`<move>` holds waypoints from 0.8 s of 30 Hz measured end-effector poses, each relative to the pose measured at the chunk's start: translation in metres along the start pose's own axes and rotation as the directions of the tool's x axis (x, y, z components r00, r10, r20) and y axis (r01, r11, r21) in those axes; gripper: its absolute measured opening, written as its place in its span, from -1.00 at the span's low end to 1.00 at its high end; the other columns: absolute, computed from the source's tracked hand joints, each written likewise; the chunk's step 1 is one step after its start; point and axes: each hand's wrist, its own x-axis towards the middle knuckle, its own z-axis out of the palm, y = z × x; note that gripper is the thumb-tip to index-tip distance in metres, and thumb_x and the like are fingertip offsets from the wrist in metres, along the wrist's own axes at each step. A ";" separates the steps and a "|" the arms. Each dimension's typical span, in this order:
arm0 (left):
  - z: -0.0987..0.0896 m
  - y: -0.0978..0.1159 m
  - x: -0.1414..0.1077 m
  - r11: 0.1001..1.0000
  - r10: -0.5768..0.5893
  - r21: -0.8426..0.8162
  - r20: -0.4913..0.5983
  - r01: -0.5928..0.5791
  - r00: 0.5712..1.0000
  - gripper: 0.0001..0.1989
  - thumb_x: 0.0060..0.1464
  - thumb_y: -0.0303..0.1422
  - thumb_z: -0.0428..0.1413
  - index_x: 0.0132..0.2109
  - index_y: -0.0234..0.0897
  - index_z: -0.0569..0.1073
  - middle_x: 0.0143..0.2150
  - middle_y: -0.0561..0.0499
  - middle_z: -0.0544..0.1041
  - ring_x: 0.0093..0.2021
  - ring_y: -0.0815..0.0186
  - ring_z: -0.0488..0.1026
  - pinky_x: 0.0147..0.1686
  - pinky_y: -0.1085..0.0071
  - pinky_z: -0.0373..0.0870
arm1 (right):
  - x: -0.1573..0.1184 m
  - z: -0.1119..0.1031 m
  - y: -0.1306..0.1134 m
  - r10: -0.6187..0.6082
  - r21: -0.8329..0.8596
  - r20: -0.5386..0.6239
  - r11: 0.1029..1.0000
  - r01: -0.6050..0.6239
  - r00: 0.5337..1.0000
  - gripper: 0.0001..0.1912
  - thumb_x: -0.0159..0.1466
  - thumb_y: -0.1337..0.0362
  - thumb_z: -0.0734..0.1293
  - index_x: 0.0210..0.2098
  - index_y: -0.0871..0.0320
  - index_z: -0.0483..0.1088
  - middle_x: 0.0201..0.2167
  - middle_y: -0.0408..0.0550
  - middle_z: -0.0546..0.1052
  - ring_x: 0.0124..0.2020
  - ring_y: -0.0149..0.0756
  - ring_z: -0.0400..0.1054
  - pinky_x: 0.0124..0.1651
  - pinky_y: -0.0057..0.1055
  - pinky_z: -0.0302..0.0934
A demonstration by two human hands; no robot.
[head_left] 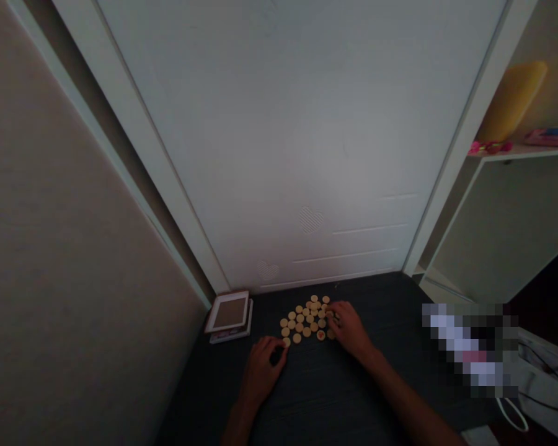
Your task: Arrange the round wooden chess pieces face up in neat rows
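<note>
Several small round wooden discs [306,332] lie in a loose cluster on the dark table. One disc [320,335] carries a reddish mark; the others in sight look plain. At the cluster's near left edge, my left hand [264,365] has thumb and forefinger curled together on a wooden disc [286,342]. My right hand [349,328] reaches over the right side of the cluster, its thumb and forefinger closed about another disc [330,314]. Its palm and fingers partly hide a few discs there.
A shallow square box and lid [229,312] sit at the table's [307,396] back left corner. A white panel [307,155] with heart reliefs rises behind the table. Shelving [521,155] stands at the right, and a blurred-out object [465,347] is by the right edge.
</note>
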 end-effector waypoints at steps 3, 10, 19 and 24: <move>-0.003 0.004 -0.001 1.000 0.013 0.027 0.013 -0.013 1.000 -0.92 0.22 -0.38 0.13 -0.16 -0.13 0.52 -0.17 -0.03 0.59 -0.15 0.12 0.54 -0.14 0.18 0.47 | 0.031 0.016 -0.005 -0.024 -0.028 0.049 0.999 0.025 0.999 -0.85 0.32 0.33 0.32 -0.12 0.09 0.48 -0.14 0.00 0.56 -0.04 -0.14 0.40 0.09 -0.23 0.24; -0.006 0.008 -0.003 0.998 0.004 0.070 0.009 -0.005 1.000 -0.90 0.21 -0.42 0.11 -0.17 -0.13 0.51 -0.17 -0.01 0.59 -0.12 0.11 0.53 -0.08 0.16 0.43 | 0.052 0.039 -0.005 -0.028 -0.085 0.116 0.996 0.038 0.993 -0.95 0.23 0.27 0.41 -0.30 0.10 0.50 -0.27 -0.03 0.59 -0.13 -0.14 0.41 -0.03 -0.33 0.20; -0.005 0.004 -0.002 0.998 -0.014 0.058 0.027 0.012 1.000 -0.91 0.21 -0.39 0.12 -0.16 -0.14 0.51 -0.15 -0.03 0.59 -0.10 0.08 0.52 -0.08 0.13 0.42 | 0.031 0.006 0.001 -0.048 -0.032 0.032 0.998 0.049 0.998 -0.86 0.30 0.31 0.35 -0.14 0.08 0.47 -0.14 -0.05 0.58 -0.04 -0.16 0.40 0.02 -0.29 0.25; -0.002 0.001 -0.001 0.999 -0.011 0.046 0.053 0.009 0.999 -0.88 0.24 -0.39 0.09 -0.13 -0.13 0.50 -0.13 -0.03 0.59 -0.09 0.09 0.51 -0.07 0.13 0.40 | -0.029 -0.037 0.027 -0.019 -0.016 -0.026 1.000 0.019 0.999 -0.82 0.35 0.28 0.29 -0.07 0.09 0.44 -0.09 0.01 0.57 -0.01 -0.10 0.40 0.07 -0.16 0.28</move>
